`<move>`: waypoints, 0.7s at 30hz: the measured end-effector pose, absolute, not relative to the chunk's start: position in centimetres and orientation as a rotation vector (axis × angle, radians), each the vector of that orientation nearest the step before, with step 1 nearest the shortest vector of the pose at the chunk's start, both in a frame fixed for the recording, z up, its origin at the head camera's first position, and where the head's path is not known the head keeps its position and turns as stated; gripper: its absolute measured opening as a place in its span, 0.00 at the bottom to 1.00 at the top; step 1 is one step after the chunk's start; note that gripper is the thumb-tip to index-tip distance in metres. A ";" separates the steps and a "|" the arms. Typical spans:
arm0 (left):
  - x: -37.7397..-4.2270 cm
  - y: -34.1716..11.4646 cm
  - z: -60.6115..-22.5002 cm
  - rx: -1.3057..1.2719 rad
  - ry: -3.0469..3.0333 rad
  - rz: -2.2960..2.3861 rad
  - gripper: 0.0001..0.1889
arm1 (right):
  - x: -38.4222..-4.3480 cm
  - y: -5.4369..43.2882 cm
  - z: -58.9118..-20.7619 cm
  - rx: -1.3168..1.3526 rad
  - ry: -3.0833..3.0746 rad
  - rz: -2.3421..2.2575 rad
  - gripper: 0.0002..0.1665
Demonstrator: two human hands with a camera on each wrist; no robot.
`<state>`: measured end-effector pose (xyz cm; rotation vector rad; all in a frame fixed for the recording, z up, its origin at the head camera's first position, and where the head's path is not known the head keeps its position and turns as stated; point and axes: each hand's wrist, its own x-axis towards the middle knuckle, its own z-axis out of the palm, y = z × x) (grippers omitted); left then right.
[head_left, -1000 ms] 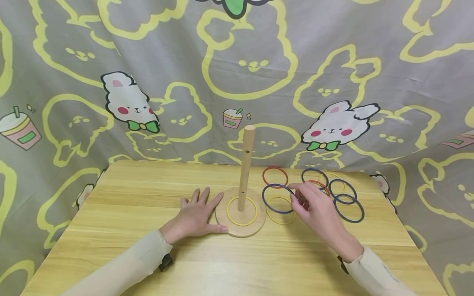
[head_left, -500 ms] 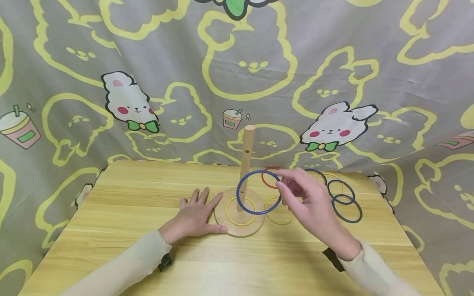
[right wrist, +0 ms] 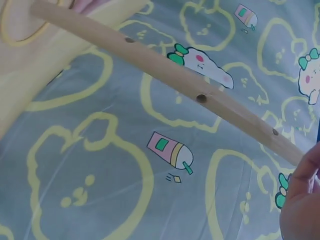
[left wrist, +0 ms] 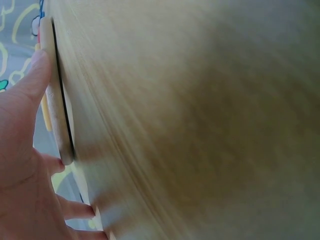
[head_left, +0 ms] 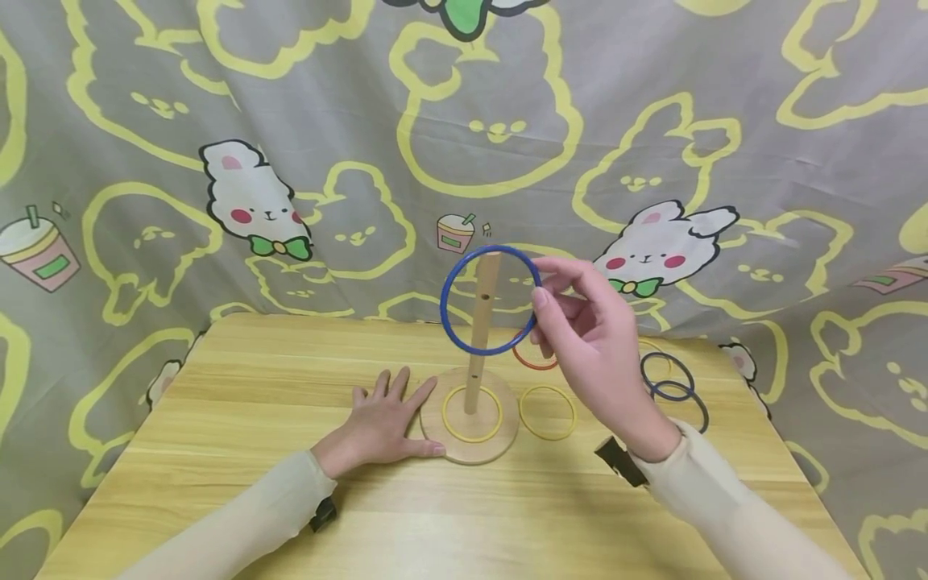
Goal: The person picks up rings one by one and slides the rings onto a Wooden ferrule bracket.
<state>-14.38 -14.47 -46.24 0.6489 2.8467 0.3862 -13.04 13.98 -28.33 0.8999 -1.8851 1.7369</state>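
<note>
Table (head_left: 254,451) unchanged, wooden peg (head_left: 482,322) upright on its base (head_left: 500,439). Right hand (head_left: 590,354) has risen from the loose rings (head_left: 670,383), pinching blue ring (head_left: 464,338) at the peg's top; threading looks next. Left hand (head_left: 384,423) flat, fingers spread, stays against the base. Yellow ring (head_left: 471,435) already on peg.

Loose rings lie on the wooden table (head_left: 239,403) — yellow ring (head_left: 547,412), red ring (head_left: 532,358) — before a rabbit-print curtain (head_left: 290,121).
</note>
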 end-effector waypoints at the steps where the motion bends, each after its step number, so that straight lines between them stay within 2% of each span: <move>1: -14.4 -14.5 -46.3 0.652 2.849 0.390 0.59 | -13.2 13.8 -28.3 0.887 -1.872 1.751 0.17; 10: -14.4 -14.6 -46.3 0.642 2.859 0.351 0.59 | -14.4 13.1 -29.2 0.801 -1.879 1.818 0.18; 21: -14.4 -14.5 -46.4 0.641 2.867 0.333 0.59 | -15.7 13.7 -32.8 0.616 -2.148 1.843 0.16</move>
